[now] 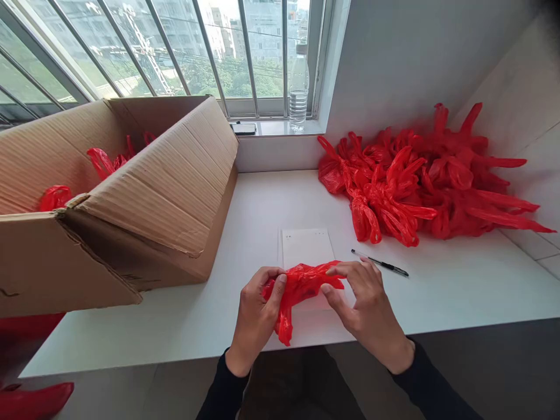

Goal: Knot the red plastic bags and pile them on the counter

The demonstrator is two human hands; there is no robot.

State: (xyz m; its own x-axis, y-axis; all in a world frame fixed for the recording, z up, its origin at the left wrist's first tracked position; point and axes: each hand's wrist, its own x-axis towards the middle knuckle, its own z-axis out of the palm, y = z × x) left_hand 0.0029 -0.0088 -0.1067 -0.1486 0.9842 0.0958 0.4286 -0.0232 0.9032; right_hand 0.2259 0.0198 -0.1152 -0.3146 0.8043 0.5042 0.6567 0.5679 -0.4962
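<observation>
A crumpled red plastic bag (299, 287) is held between both hands above the white table's front edge. My left hand (256, 318) is closed round its left end, with a tail of the bag hanging below. My right hand (366, 309) pinches the right end between thumb and fingers. Under the bag lies a white sheet of paper (306, 247). A black pen (380, 263) rests just right of my right hand.
A big open cardboard box (131, 198) with red bags inside (102, 163) fills the left of the table (459, 286). A heap of red bags (420, 181) lies at the back right by the wall. A water bottle (298, 87) and a phone (244, 128) sit on the sill.
</observation>
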